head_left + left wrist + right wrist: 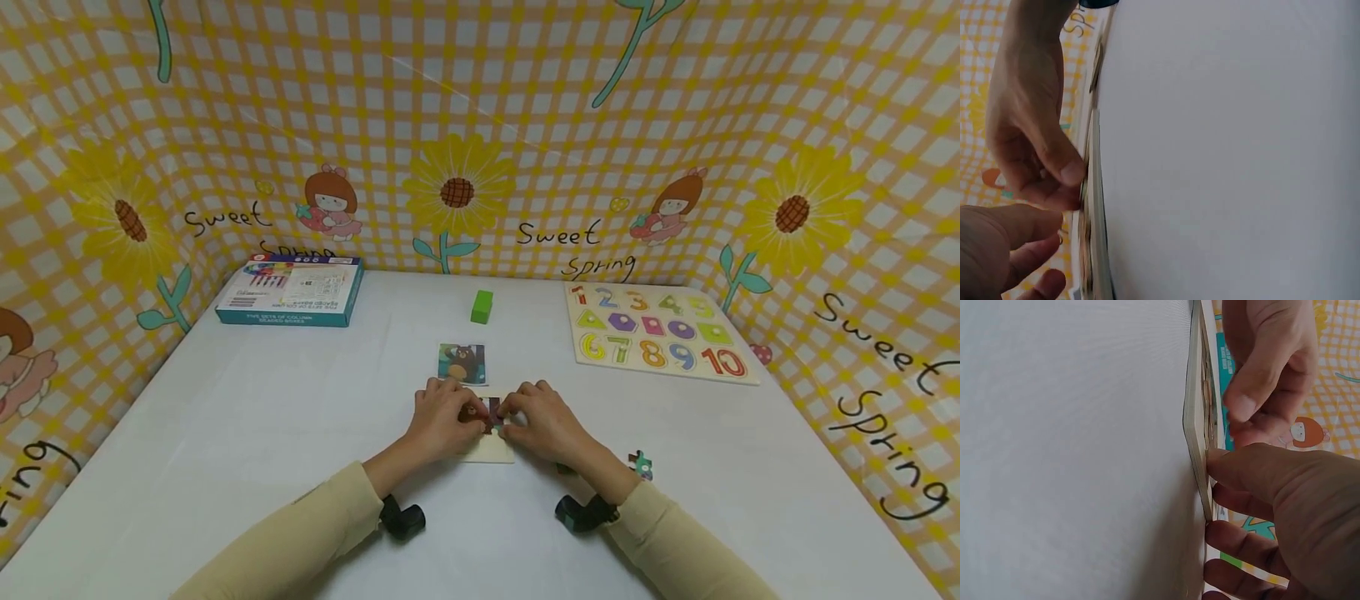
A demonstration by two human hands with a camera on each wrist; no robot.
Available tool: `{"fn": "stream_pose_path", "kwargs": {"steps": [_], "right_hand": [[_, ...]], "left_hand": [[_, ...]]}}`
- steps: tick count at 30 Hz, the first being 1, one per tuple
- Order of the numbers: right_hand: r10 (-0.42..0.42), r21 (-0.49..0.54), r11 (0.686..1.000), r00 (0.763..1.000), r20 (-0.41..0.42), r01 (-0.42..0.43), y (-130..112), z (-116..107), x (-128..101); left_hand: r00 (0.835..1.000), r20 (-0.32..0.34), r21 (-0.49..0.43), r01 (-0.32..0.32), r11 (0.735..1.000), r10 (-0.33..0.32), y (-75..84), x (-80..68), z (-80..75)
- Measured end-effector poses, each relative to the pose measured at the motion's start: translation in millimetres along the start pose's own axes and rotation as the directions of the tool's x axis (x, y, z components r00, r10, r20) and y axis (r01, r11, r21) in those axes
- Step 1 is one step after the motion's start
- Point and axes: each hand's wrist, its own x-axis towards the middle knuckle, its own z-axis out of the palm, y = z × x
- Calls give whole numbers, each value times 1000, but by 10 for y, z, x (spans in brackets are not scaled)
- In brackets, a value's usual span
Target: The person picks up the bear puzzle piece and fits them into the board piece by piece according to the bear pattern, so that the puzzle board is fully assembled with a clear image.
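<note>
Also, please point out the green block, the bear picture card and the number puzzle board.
green block (482, 306), head view, its top face
bear picture card (461, 363), head view, the bear
number puzzle board (738, 374), head view, its lower right rim

On my white table (247, 417) I see a blue box (291, 291) at the far left, a green block (482, 306) in the middle, and a number board (658, 332) at the far right. A bear picture card (461, 362) lies below the block. A checked yellow sheet (525, 125) with sunflowers surrounds everything.
</note>
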Motion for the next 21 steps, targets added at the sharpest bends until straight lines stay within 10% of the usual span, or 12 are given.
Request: {"fn": "stream_pose_path", "kwargs": {"steps": [21], "right_hand": [[21, 4, 1000, 1000, 3, -21, 5, 30, 0]], "left_hand": [[998, 19, -46, 67, 997, -66, -363, -406, -290]]}}
